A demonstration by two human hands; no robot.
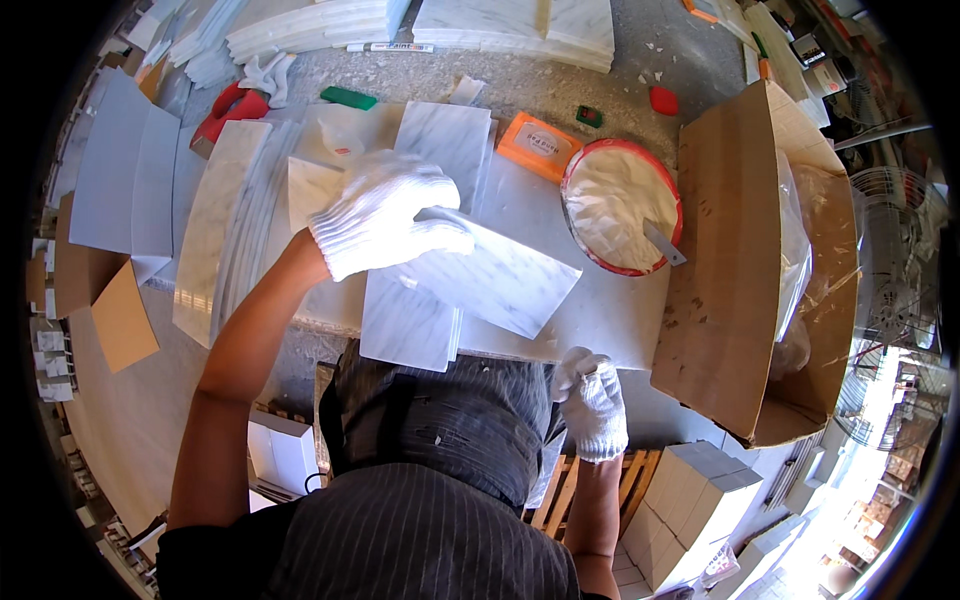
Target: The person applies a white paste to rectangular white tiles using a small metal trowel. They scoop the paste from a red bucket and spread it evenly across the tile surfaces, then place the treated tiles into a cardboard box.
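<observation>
Workshop bench (620, 320), pale stone top, fills centre of frame; more marble slabs stacked at top edge and far left.

L hand (385, 212), white knit glove, upper centre: fingers curled and pressed down over the top edge of a white marble tile (495, 275), which lies tilted across a second tile (405, 325) near the bench's front edge. Grip = closed on the tile's edge, thumb side hidden, so can't tell if it's pinching or just pressing.

R hand (593, 405), also gloved, lower centre-right, below the bench edge, holding nothing visible; fingers loosely curled, apart from the tile.

Right of the tile: red-rimmed bowl (672, 190) of whitish paste w/ a scraper (663, 243) standing in it. Orange sponge block (540, 146) just beside, upper centre. Big open cardboard box (730, 270) w/ plastic liner at right.

Progress, as a judgement: tile picked and being placed or shifted; no paste seen on its top face, scraper untouched, so pasting prob. not done yet.
</observation>
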